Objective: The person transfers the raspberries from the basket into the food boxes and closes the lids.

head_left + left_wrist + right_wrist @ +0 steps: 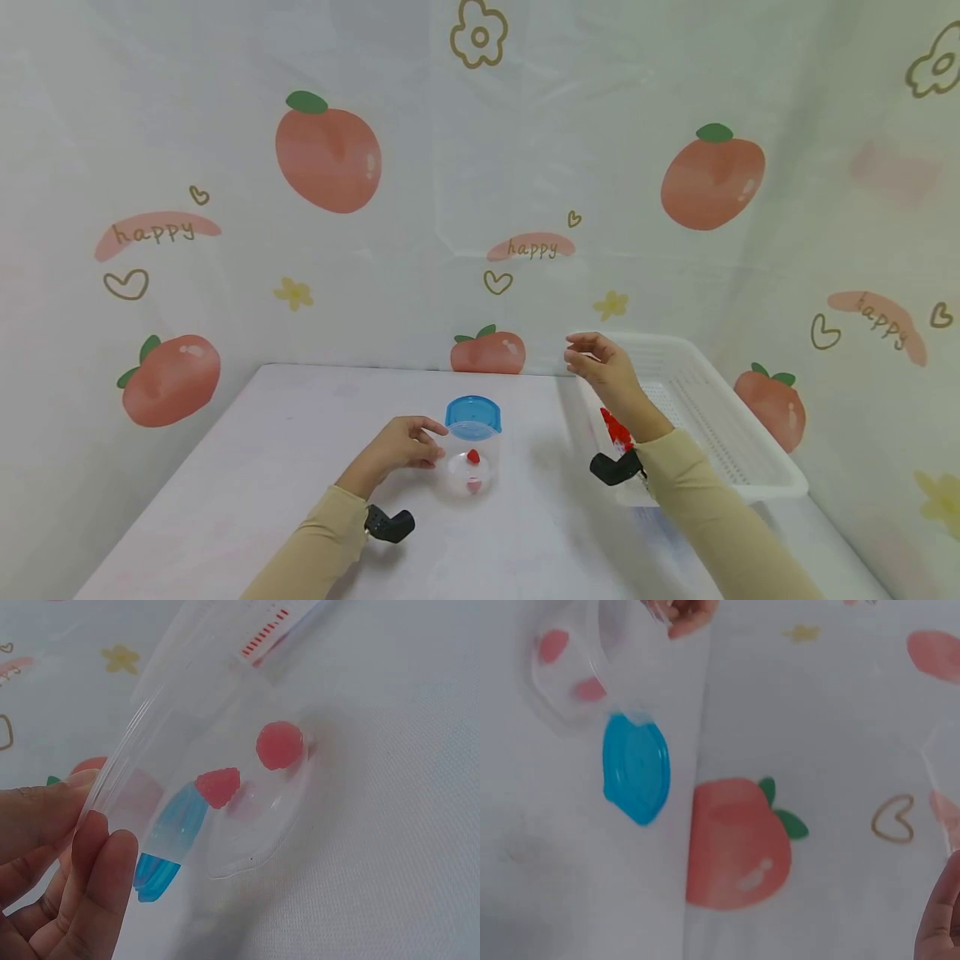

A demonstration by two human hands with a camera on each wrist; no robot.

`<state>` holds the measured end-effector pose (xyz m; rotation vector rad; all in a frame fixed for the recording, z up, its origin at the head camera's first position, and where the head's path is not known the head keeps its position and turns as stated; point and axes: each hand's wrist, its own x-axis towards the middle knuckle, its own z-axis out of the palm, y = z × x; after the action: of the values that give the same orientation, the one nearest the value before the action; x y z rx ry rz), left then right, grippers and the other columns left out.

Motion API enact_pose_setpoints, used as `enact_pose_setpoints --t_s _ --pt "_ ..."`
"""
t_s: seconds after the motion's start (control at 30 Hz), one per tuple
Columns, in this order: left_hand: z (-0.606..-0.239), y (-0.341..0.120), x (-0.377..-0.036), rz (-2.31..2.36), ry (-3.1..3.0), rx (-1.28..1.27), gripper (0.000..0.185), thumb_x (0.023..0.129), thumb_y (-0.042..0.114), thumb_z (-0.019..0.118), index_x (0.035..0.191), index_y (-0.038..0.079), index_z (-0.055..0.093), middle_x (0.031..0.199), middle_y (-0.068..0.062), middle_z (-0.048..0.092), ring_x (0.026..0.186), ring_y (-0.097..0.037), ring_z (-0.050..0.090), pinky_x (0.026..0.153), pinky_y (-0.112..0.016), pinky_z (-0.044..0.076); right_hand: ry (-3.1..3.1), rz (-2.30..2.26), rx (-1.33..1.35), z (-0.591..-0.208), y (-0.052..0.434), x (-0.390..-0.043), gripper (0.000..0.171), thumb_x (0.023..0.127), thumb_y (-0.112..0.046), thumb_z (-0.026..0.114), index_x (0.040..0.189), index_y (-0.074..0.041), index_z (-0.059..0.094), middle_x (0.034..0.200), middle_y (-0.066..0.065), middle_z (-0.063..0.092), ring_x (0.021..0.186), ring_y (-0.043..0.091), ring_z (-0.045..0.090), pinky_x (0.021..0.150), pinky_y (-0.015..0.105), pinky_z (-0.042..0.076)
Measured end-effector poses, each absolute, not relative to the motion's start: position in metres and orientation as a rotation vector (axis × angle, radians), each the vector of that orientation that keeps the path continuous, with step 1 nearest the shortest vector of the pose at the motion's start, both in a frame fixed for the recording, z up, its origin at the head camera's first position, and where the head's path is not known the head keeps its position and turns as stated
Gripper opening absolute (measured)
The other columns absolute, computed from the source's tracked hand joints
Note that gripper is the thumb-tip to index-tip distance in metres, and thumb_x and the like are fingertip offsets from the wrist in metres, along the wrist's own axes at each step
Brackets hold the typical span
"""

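A clear plastic tub (450, 479) stands on the table in front of my left hand (397, 450). In the left wrist view that hand pinches the tub's rim (112, 772) between thumb and fingers. Inside the tub lie two red raspberry-like pieces, one round berry (280, 745) and one cone-shaped berry (217, 786). Just behind the tub rests a translucent blue lid or shallow dish (636, 769). Raised over the left side of a white basket (705, 392), my right hand (611, 379) has loosely bent fingers and nothing visible between them.
Red pieces (617, 429) lie in the basket, partly hidden by the right forearm. The basket takes up the table's right side. A white curtain (420, 167) printed with fruit hangs along the back. Each wrist wears a black camera (390, 525).
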<state>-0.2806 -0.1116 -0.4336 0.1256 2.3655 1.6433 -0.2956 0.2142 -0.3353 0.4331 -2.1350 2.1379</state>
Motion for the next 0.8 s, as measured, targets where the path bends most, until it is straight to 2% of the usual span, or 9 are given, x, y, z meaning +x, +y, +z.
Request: enact_pose_setpoints --t_s 0.23,0.5,0.8 --pt "-0.433 -0.112 -0.280 1.650 2.362 0.110 0.031 0.083 0.002 0.073 0.113 0.000 0.066 0.082 -0.009 0.061 0.068 -0.017 0.063 0.069 -0.031 0.060 -1.934 2.212 0.408 -0.332 0.245 -0.304 0.021 0.094 -0.002 0.058 0.101 -0.021 0.063 0.094 -0.006 0.058 0.092 0.008 0.060 0.085 0.017 0.053" --pt "-0.434 -0.112 -0.281 1.643 2.371 0.102 0.031 0.083 0.003 0.073 0.113 0.001 0.066 0.083 -0.009 0.061 0.069 -0.016 0.063 0.069 -0.031 0.060 -1.842 2.247 0.351 -0.346 0.279 -0.315 0.021 0.095 -0.001 0.056 0.099 -0.020 0.065 0.090 -0.005 0.060 0.087 0.008 0.061 0.084 0.018 0.054" --pt "-0.434 -0.111 -0.281 1.644 2.368 0.099 0.031 0.083 0.004 0.073 0.113 0.001 0.066 0.083 -0.009 0.061 0.068 -0.016 0.063 0.069 -0.031 0.060 -2.171 2.018 0.234 -0.367 0.314 -0.316 0.010 0.097 -0.014 0.057 0.105 -0.020 0.057 0.095 -0.011 0.060 0.088 0.000 0.062 0.082 0.012 0.052"
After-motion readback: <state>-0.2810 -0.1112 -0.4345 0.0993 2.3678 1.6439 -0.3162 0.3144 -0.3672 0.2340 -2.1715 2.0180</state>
